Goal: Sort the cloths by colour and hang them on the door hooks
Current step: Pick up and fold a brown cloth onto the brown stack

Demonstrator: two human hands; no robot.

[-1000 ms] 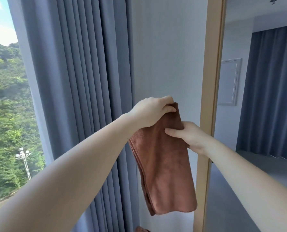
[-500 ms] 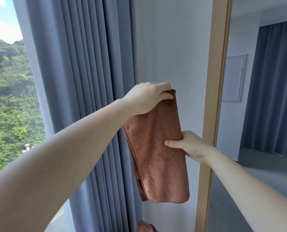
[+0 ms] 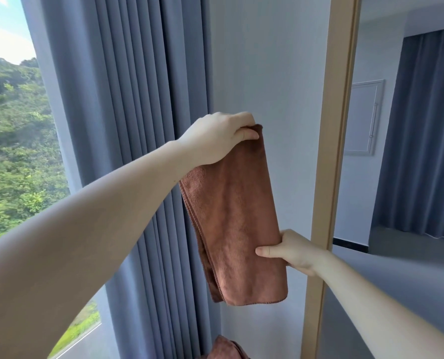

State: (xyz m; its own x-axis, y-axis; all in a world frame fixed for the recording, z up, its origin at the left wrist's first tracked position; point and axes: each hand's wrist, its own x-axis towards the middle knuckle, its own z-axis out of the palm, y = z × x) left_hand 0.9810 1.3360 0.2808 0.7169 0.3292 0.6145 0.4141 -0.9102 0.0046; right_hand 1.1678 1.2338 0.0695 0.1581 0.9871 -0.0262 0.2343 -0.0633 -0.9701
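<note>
Left hand [image 3: 217, 137] grips top of folded brown cloth [image 3: 235, 216], held up vs pale wall [image 3: 270, 73]; cloth hangs down, doubled. Right hand [image 3: 292, 251] pinches its right edge low down, thumb on front. Blue curtain [image 3: 127, 99] just left, wood door frame [image 3: 332, 151] right. 2nd brown cloth [image 3: 224, 349] peeks at bottom edge, window w/ green trees [image 3: 11, 151] far left

Pleated grey-blue curtain [image 3: 127, 125] hangs full height on the left; beside it a window [image 3: 47, 255] looks out on a green wooded hillside [image 3: 13, 151] under bright sky [image 3: 0, 35]; a plain white wall [image 3: 267, 73] meets a pale wooden frame [image 3: 337, 125]; to the right of that show a second blue curtain [image 3: 428, 138], a white panel [image 3: 363, 117] with a slim handle, and grey floor [image 3: 410, 281].
</note>
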